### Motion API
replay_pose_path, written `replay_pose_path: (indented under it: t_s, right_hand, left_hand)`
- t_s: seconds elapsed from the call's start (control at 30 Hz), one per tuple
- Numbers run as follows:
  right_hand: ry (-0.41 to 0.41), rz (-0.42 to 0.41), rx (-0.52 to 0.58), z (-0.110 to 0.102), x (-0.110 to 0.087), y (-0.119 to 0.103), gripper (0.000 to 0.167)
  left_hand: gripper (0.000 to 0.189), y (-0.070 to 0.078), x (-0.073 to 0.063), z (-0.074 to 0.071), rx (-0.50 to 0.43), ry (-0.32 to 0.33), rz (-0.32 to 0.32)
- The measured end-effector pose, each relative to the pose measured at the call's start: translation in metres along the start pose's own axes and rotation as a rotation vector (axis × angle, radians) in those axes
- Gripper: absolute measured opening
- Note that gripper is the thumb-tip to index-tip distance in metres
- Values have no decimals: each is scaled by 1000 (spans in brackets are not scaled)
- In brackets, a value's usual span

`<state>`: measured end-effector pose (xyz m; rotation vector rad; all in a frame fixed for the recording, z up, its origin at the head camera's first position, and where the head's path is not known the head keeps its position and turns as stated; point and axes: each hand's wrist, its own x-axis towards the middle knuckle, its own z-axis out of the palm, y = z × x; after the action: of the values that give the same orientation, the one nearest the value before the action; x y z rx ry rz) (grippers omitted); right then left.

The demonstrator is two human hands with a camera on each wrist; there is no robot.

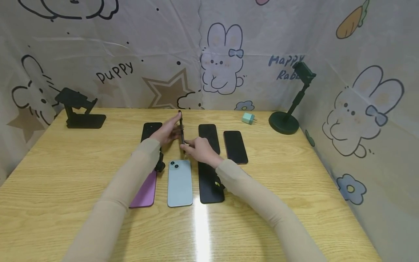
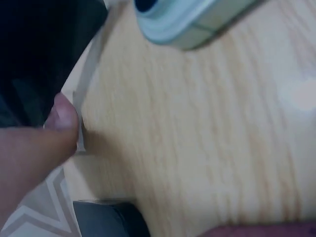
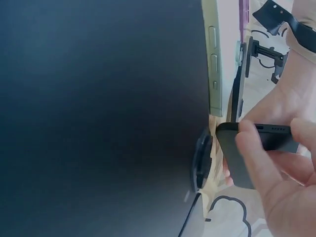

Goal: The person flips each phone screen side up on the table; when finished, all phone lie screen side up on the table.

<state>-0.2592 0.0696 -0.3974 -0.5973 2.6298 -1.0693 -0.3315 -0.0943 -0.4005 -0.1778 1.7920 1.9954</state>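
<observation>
A thin black phone (image 1: 182, 129) stands on edge between both hands above the wooden table. My left hand (image 1: 167, 131) holds its far end, and the left thumb (image 2: 54, 123) lies against the phone's dark face in the left wrist view. With thumb and fingers, my right hand (image 1: 203, 150) pinches the near end. The right wrist view shows that end of the black phone (image 3: 247, 163), with a port and small holes. Just below the hands lies a light blue phone (image 1: 180, 185), camera side up. Partly under the left forearm is a purple phone (image 1: 146, 191).
A dark phone (image 1: 152, 128) lies left of the hands. Two black phones, one far (image 1: 209, 135) and one near (image 1: 209, 189), lie by the right arm; another black phone (image 1: 235, 147) is further right. Behind stand a black stand (image 1: 86, 121), a charger plug (image 1: 248, 118) and a green stand (image 1: 283, 123).
</observation>
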Motion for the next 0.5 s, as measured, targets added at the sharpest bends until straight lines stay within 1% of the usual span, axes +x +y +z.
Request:
replay_pose_path:
  t_s: [0.1, 0.27, 0.37, 0.5]
  right_hand:
    - [32, -50, -9, -3, 0, -1, 31]
    - [68, -85, -57, -6, 0, -4, 28]
    - [83, -79, -78, -6, 0, -5, 27]
    - [88, -25, -50, -6, -1, -4, 24]
  left_hand:
    - [76, 2, -1, -1, 43, 10, 7]
    - [75, 1, -1, -2, 89, 70, 9]
    - [71, 0, -1, -2, 118, 115, 23]
    - [61, -2, 0, -1, 139, 185, 48]
